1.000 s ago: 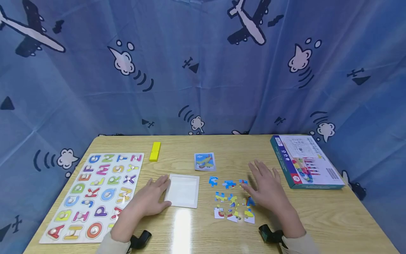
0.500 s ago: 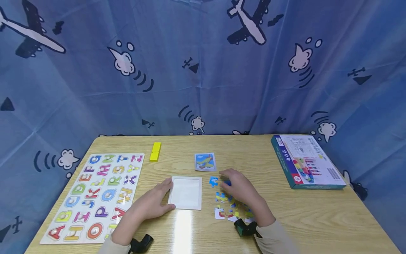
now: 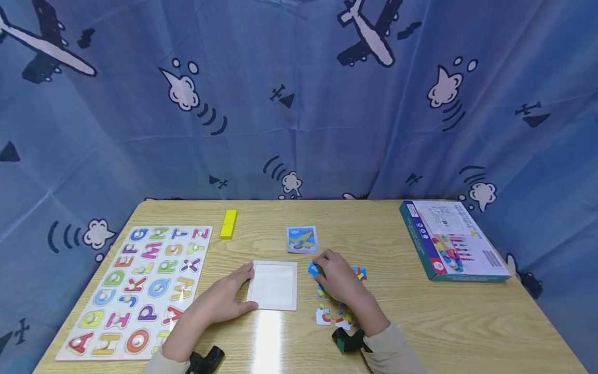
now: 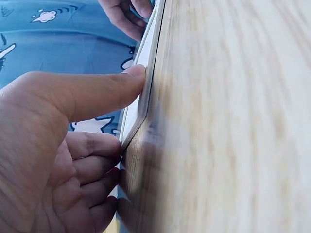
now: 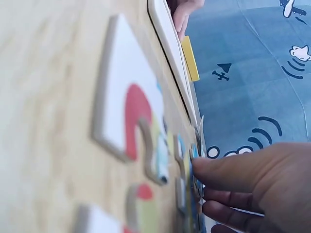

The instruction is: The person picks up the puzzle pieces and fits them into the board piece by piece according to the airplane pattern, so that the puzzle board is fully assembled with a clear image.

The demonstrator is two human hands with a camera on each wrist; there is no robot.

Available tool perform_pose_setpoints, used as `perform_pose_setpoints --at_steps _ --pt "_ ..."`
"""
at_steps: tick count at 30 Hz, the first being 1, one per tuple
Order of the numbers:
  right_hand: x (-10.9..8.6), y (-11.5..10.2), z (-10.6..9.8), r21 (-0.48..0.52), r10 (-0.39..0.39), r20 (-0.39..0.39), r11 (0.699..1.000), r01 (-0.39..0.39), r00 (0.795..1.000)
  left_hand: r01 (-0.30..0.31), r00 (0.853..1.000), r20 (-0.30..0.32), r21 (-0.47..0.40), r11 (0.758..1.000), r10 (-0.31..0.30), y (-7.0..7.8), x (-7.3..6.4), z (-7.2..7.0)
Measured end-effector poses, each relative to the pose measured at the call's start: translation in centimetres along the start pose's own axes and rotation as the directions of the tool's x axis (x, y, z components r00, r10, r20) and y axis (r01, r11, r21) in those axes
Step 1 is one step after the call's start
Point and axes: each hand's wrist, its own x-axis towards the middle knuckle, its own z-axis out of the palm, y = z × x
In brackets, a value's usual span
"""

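A white square tray [image 3: 295,285] lies mid-table. At its left side my left hand [image 3: 223,298] rests, thumb on the near left corner and fingertips against the edge. Right of the tray, my right hand [image 3: 340,278] pinches a blue puzzle piece [image 3: 313,270] in the back left of a loose group, thumb low among the pieces in the right wrist view. Other puzzle pieces, such as a white and red one [image 3: 322,316], lie partly under that hand. Behind them is a small picture card [image 3: 301,239] of a yellow plane.
An alphabet board [image 3: 156,267] with knobbed letters covers the table's left side. A yellow block [image 3: 228,224] lies behind the tray. At the back right is a flat box [image 3: 453,241]. A blue curtain [image 3: 299,104] with plane prints hangs behind the table.
My right hand has come left across the pieces, from their right side to the back left one. The left hand and the tray have shifted slightly right and nearer.
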Motion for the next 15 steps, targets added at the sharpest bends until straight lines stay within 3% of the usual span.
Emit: perform_pose_setpoints --at_steps 15 --pt "-0.02 -0.61 -0.26 0.0 0.003 -0.013 1.0 -0.003 1.0 0.006 1.0 -0.005 -0.001 1.0 -0.006 0.03 -0.07 -0.15"
